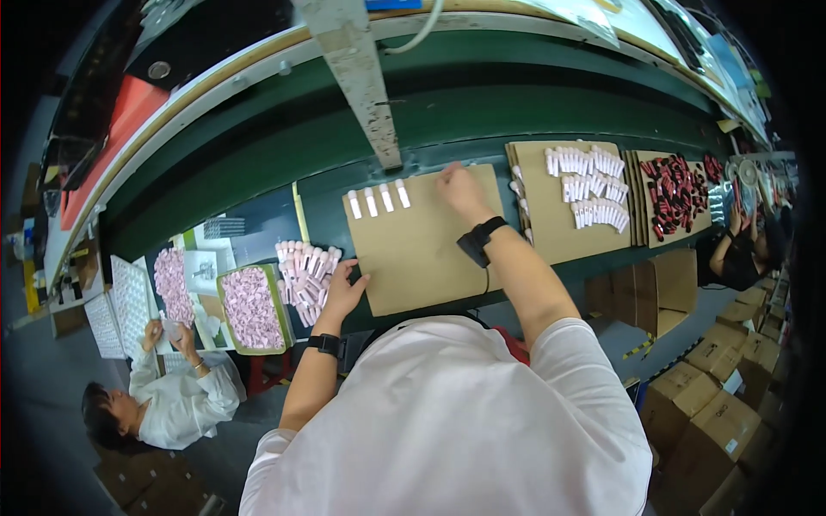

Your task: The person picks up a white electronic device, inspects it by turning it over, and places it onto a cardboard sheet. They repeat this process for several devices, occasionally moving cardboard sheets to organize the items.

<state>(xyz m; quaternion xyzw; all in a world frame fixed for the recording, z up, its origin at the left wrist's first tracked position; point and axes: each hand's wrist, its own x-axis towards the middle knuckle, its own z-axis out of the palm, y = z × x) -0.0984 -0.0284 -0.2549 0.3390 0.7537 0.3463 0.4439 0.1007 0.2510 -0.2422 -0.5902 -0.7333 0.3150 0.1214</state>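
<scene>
A flat sheet of brown cardboard [422, 258] lies in front of me on the bench. Along its far left edge stand several small pale-pink tubes with pink caps [387, 198] in a short row. My right hand [463, 191] is over the sheet's far edge, right of that row, its fingers curled in; what they hold, if anything, is hidden. At the sheet's left edge is my left hand [346, 292], thumb and fingers apart, with nothing visible between them. Close beside it, to the left, lies a pile of similar pink-capped tubes [305, 271].
Farther left are a green-rimmed tray [225, 322] of pink pieces and a co-worker [185, 396] handling something small. On the right, more cardboard [538, 219] bears rows of tubes [594, 187], then red-and-black tubes [675, 193]. A metal post [353, 69] comes down beyond my sheet.
</scene>
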